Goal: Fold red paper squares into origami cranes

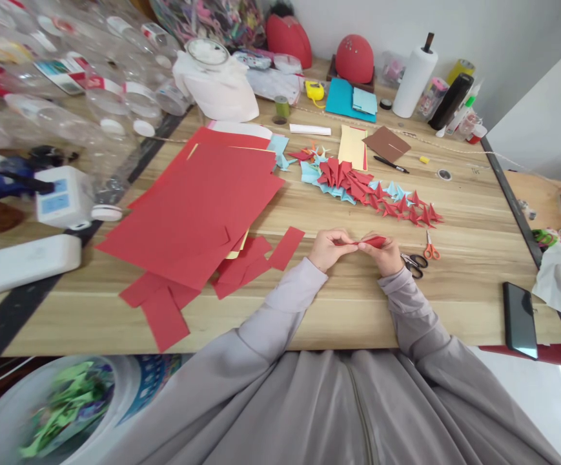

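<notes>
Between both hands, just above the table's front part, is a narrow folded piece of red paper. My left hand pinches its left end, and my right hand grips the right part, thumbs nearly meeting in the middle. Behind the hands lie folded red paper pieces and a row of pointed red paper shapes, with light blue folded pieces among them. Black-handled scissors lie right beside my right hand, partly hidden by it. Orange-handled scissors are a little farther right.
Large red paper sheets and cut red strips cover the left. Plastic bottles crowd the far left. A black pen, brown paper and a yellow tape measure lie farther back. A phone rests at the right edge.
</notes>
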Motion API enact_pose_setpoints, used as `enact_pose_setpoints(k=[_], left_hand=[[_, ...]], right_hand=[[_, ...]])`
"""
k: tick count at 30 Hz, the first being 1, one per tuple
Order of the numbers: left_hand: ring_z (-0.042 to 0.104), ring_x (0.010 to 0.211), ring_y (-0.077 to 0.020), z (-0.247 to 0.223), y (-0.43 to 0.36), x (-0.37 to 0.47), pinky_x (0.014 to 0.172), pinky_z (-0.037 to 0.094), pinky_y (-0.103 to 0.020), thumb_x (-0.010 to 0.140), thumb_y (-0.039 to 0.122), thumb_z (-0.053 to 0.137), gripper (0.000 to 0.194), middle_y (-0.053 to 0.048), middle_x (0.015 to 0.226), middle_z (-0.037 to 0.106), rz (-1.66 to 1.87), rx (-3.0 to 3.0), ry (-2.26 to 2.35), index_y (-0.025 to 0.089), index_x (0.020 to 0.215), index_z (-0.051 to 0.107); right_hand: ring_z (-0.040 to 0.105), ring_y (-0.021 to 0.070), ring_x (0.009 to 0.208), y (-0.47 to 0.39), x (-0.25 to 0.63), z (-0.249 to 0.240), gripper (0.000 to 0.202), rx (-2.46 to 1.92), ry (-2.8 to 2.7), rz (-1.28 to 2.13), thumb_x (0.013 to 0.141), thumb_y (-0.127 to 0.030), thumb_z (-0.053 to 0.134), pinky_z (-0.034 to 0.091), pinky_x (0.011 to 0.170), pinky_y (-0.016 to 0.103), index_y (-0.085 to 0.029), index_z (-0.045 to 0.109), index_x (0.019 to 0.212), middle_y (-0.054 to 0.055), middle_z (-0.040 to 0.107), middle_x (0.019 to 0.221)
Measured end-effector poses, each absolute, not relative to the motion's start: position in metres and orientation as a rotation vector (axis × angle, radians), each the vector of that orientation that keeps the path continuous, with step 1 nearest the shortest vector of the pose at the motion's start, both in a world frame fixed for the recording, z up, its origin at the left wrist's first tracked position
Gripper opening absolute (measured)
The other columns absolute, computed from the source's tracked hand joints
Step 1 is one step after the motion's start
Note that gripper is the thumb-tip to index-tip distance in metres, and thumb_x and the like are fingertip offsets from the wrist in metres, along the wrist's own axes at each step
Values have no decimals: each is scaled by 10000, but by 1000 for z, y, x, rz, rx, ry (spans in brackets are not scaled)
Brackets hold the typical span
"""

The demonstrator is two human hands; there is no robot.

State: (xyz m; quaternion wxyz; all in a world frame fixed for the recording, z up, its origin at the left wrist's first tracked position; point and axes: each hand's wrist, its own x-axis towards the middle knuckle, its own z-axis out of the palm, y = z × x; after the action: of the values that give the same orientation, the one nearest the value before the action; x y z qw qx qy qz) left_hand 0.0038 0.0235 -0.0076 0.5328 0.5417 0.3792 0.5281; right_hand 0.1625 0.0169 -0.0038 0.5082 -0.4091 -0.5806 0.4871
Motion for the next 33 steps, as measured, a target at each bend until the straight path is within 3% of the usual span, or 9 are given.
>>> enact_pose_setpoints(k=[10,13,16,19,25,33], left_hand=[[599,592,-145,-7,22,8,607,486,-279,484,285,812,264,-29,651,679,1223,1100,1012,147,676,696],[587,587,-135,-9,25,4,594,471,-265,527,273,789,196,-23,634,671,1251,1157,1029,153,648,693],[581,611,-130,-9,26,-2,610,458,-259,563,245,764,133,-17,639,661,1255,1258,1032,161,639,695],[562,610,-123,-7,26,-5,591,433,-250,597,227,738,78,-7,630,631,1255,1393,994,172,636,699],[548,604,-119,-6,24,-4,575,409,-251,636,202,706,17,-11,640,611,1257,1512,918,186,640,704],[554,609,-126,-7,24,-4,590,419,-259,629,227,718,42,-17,641,626,1225,1492,927,186,638,709]], right_hand=[[576,142,651,19,160,-11,170,-1010,-1247,1164,653,-335,749,483,672,303,-206,663,582,-2,626,634],[603,147,705,19,163,-12,150,-1041,-1237,1175,627,-329,770,496,708,302,-216,694,691,1,659,716],[626,163,793,21,168,-13,272,-1077,-1263,1134,599,-336,789,511,744,314,-238,700,837,14,679,859],[616,185,886,21,170,-11,299,-1079,-1435,981,589,-329,801,505,797,336,-247,709,862,35,675,926],[619,181,736,15,164,-3,87,-1033,-1652,924,702,-327,728,499,726,353,-255,734,749,37,684,745],[608,169,704,13,163,-1,86,-1019,-1651,950,707,-320,722,492,677,333,-243,721,744,33,672,734]])
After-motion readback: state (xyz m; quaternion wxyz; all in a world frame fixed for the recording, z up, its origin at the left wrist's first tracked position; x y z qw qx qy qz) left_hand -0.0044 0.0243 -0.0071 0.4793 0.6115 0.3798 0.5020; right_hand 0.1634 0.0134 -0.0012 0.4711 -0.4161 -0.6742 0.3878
